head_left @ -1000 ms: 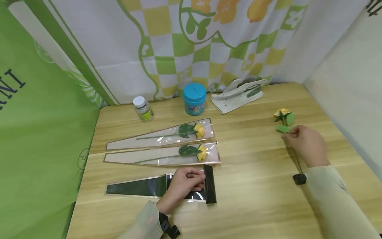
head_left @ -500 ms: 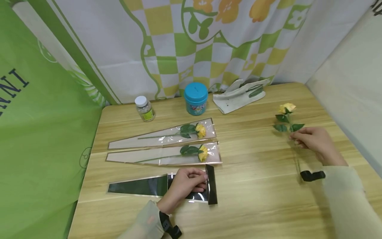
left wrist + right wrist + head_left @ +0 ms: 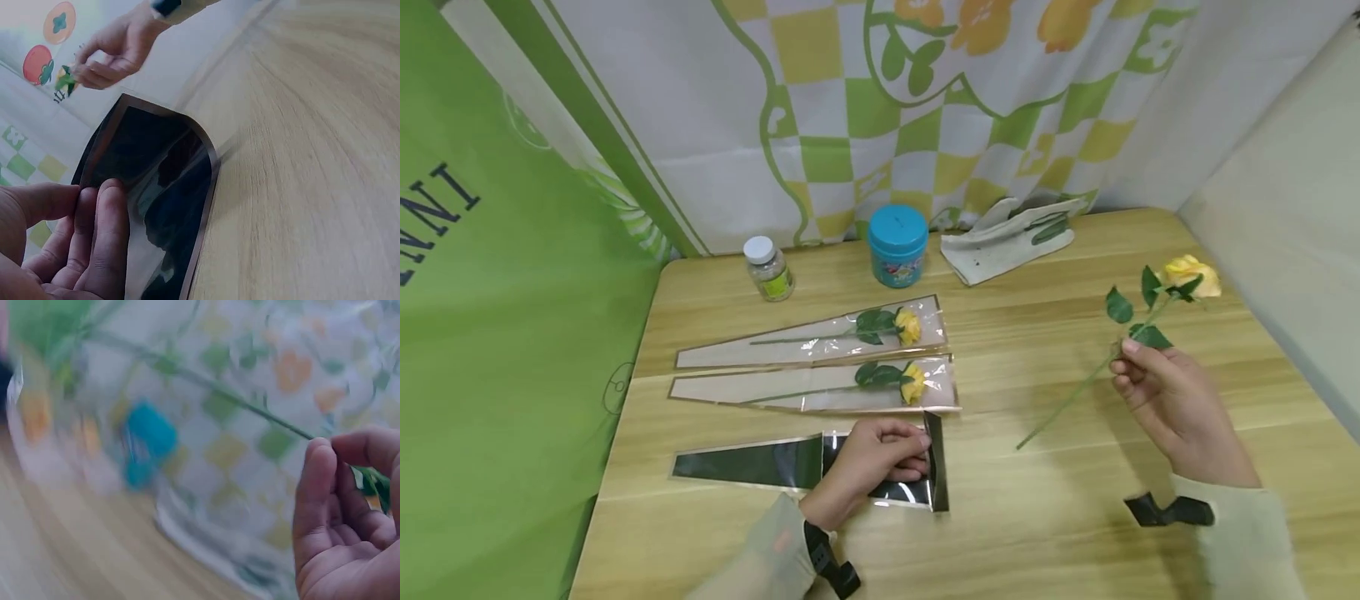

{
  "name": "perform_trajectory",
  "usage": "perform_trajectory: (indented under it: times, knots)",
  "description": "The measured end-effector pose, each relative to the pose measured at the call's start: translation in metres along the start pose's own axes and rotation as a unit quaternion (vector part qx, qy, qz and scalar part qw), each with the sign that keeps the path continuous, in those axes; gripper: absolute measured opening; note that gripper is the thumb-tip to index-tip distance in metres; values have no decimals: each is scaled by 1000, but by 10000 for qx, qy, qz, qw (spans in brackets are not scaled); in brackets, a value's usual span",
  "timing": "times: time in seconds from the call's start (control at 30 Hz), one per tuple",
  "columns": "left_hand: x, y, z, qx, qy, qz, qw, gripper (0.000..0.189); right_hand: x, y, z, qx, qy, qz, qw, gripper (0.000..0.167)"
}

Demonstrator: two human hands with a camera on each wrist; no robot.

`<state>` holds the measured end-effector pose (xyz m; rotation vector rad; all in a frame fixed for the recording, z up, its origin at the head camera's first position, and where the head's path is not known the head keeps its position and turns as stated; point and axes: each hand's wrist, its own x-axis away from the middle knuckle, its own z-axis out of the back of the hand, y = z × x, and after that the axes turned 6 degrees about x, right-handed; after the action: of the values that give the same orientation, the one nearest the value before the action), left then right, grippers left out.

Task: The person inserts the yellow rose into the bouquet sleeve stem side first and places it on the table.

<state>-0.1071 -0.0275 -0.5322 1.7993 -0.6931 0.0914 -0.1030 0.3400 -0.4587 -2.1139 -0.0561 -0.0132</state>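
My right hand (image 3: pixel 1180 408) pinches the green stem of a yellow artificial rose (image 3: pixel 1192 277) just below its leaves, above the table's right side. The bare stem end points down and left; in the right wrist view the stem (image 3: pixel 250 409) runs left from the fingertips. My left hand (image 3: pixel 876 458) rests over a black flower sleeve (image 3: pixel 752 464) with a clear front. Its thumb and fingers pinch the sleeve's wide right end, whose mouth gapes in the left wrist view, showing the dark inside (image 3: pixel 169 187). The palm hides part of the sleeve in the head view.
Behind the black sleeve lie two white-backed sleeves (image 3: pixel 700 388), each with a yellow rose inside. A small white-capped bottle (image 3: pixel 770 271), a blue jar (image 3: pixel 898 247) and white work gloves (image 3: pixel 1007 242) stand or lie along the back of the table, before a curtain.
My right hand has turned and lifted the rose, so its stem swings from pointing toward me to pointing left. My left hand stays at the sleeve's mouth.
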Motion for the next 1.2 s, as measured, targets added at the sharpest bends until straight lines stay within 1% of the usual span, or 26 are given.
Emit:
perform_trajectory:
  times: [0.07, 0.1, 0.13, 0.17, 0.23, 0.33, 0.4, 0.5, 0.6, 0.63, 0.7, 0.73, 0.77, 0.87, 0.93, 1.0, 1.13, 1.2]
  knots:
    - [-2, 1, -2, 28, -35, 24, 10000, 19, 8, 6, -19, -446, -173, 264, 9985, 31]
    - [-3, 1, -4, 32, -43, 24, 10000, 18, 11, 9, -29, -508, -209, 424, 9976, 31]
    - [-3, 2, -5, 52, -39, 24, 10000, 18, 14, 13, -40, -429, -209, 644, 9968, 30]
    - [-4, 2, -6, 78, -22, 39, 10000, 18, 17, 16, -49, -282, -233, 877, 9955, 28]
    - [-4, 3, -7, 119, -5, 44, 9999, 16, 23, 22, -67, 327, -54, 1310, 9908, 21]
    - [-4, 5, -9, 181, -61, 13, 9998, 16, 29, 28, -85, 1278, 154, 1793, 9753, 11]
    - [-5, 6, -9, 224, -132, 13, 9997, 16, 34, 29, -92, 1674, 242, 1922, 9667, 9]
    - [-5, 8, -8, 284, -148, 84, 9995, 16, 38, 29, -96, 2252, 383, 1979, 9532, 13]
    - [-5, 8, -6, 312, -106, 118, 9994, 16, 42, 29, -96, 2748, 626, 2003, 9383, 16]
    - [-4, 8, -6, 311, -97, 102, 9994, 16, 43, 29, -96, 2942, 742, 1994, 9318, 16]
    - [-4, 8, -6, 313, -121, 42, 9994, 16, 43, 29, -95, 2989, 774, 2188, 9256, 16]
    - [-4, 8, -6, 316, -147, -8, 9994, 16, 43, 29, -95, 3025, 837, 2211, 9234, 16]
    - [-4, 8, -6, 325, -174, -42, 9993, 16, 43, 30, -95, 3038, 904, 2214, 9222, 16]
    - [-3, 9, -9, 366, -222, -103, 9990, 14, 45, 33, -96, 2921, 1151, 2097, 9260, 15]
    - [-2, 9, -11, 390, -231, -139, 9989, 13, 49, 38, -98, 2954, 1469, 1808, 9265, 14]
    - [0, 10, -14, 402, -205, -165, 9988, 13, 53, 45, -99, 2907, 1626, 1732, 9269, 13]
    - [3, 11, -17, 365, -155, -200, 9990, 13, 62, 63, -101, 2956, 1887, 1644, 9220, 12]
    - [4, 12, -19, 334, -145, -222, 9991, 13, 62, 72, -102, 2890, 1987, 1537, 9238, 13]
